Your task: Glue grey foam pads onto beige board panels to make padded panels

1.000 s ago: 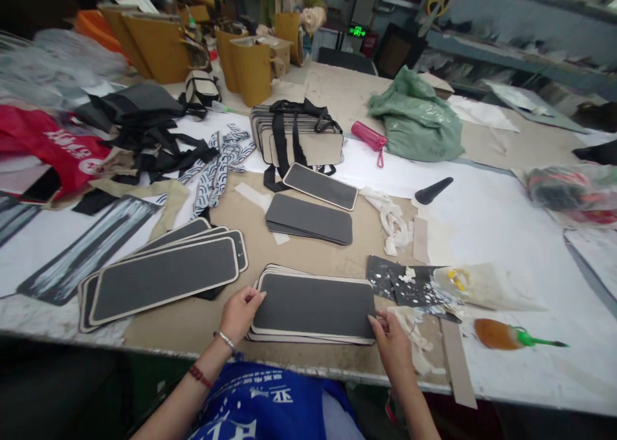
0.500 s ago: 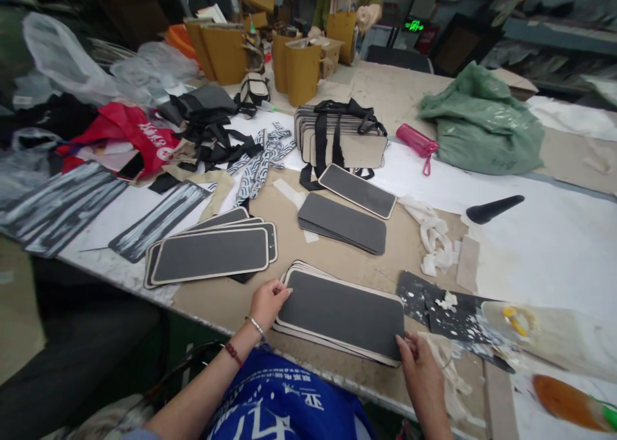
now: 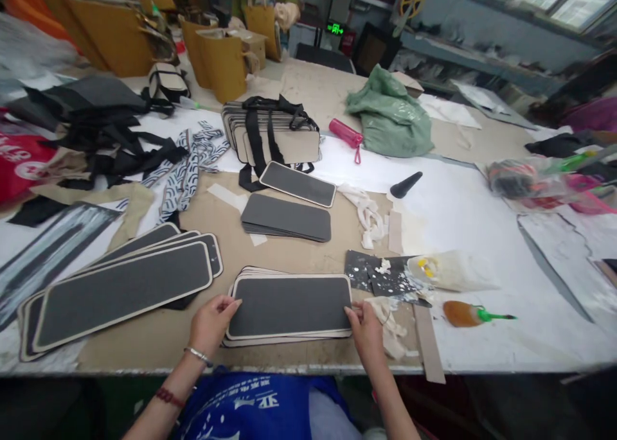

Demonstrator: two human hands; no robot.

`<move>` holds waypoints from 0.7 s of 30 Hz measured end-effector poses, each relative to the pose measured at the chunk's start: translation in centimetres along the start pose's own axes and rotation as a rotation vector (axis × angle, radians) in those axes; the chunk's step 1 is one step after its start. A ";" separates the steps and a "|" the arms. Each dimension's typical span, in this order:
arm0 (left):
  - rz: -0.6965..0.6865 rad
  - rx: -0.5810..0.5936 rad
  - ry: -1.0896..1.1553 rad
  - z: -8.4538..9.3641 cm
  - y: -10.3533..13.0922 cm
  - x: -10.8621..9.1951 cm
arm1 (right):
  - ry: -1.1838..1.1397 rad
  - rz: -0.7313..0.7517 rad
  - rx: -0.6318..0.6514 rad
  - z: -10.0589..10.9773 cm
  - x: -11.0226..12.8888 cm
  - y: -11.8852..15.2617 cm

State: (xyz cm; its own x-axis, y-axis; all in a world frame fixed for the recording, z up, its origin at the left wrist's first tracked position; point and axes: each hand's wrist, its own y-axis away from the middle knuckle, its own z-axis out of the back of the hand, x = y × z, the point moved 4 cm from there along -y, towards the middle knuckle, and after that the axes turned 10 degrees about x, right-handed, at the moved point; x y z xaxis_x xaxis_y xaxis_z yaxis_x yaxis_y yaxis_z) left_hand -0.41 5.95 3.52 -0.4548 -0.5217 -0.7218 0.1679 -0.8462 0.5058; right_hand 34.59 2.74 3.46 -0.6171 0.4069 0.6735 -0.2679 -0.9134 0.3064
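A dark grey panel with a beige rim (image 3: 292,306) lies on top of a small pile of similar panels at the table's near edge. My left hand (image 3: 212,324) pinches its left end between thumb and fingers. At the right end, my right hand (image 3: 367,334) grips the same panel with thumb and curled fingers. To the left is another fanned pile of rimmed panels (image 3: 125,292). Behind the held panel lie a stack of plain dark grey pieces (image 3: 285,218) and a single rimmed panel (image 3: 299,184).
A strapped bundle of panels (image 3: 284,141) stands farther back, near a pink pouch (image 3: 345,133) and a green bag (image 3: 393,115). On the right are a glue bottle (image 3: 463,314) and a spattered dark board (image 3: 361,273). Another person's hand (image 3: 286,16) shows behind.
The view has turned to the right, so the table's things appear farther left. The panel between my hands now looks level instead of slanted. Both hands remain at its ends.
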 end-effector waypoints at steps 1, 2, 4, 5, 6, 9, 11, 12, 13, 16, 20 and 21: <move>0.004 0.001 -0.017 0.0 0.0 0.0 | -0.001 0.001 -0.003 0.0 0.0 0.0; 0.009 0.001 -0.033 0.0 0.0 0.1 | -0.002 0.005 -0.006 -0.1 0.0 0.0; 0.016 -0.005 -0.054 0.0 0.0 0.2 | -0.003 0.013 -0.013 -0.1 0.0 0.0; 0.017 -0.009 -0.058 0.0 0.0 0.3 | -0.002 0.014 -0.016 0.0 0.0 0.0; 0.015 -0.012 -0.057 0.0 0.0 0.4 | -0.001 0.013 -0.017 0.0 0.1 -0.1; 0.003 -0.021 -0.056 0.0 -0.1 0.6 | 0.002 -0.006 -0.011 0.0 0.1 -0.1; -0.008 -0.035 -0.062 0.0 -0.1 0.7 | 0.009 -0.011 0.000 0.1 0.1 -0.1; -0.014 -0.044 -0.064 0.0 -0.1 0.6 | 0.016 -0.007 0.004 0.1 0.2 -0.1; -0.015 -0.052 -0.064 0.0 -0.1 0.6 | 0.024 0.002 0.009 0.1 0.2 -0.1; -0.025 -0.074 -0.043 0.0 0.1 0.2 | 0.050 0.016 0.009 0.1 0.4 0.0; -0.055 -0.098 0.025 -0.3 0.2 -0.2 | 0.108 -0.011 -0.012 0.1 0.1 -0.1; -0.055 -0.108 0.040 -0.3 0.2 -0.1 | 0.124 -0.017 -0.004 0.1 0.0 -0.2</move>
State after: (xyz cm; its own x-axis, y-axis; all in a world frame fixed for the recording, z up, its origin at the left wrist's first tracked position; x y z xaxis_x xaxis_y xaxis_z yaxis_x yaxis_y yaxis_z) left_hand -0.01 5.86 3.55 -0.4313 -0.4767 -0.7660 0.2377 -0.8791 0.4132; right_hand 34.70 2.91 3.48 -0.6991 0.4185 0.5797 -0.2818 -0.9064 0.3146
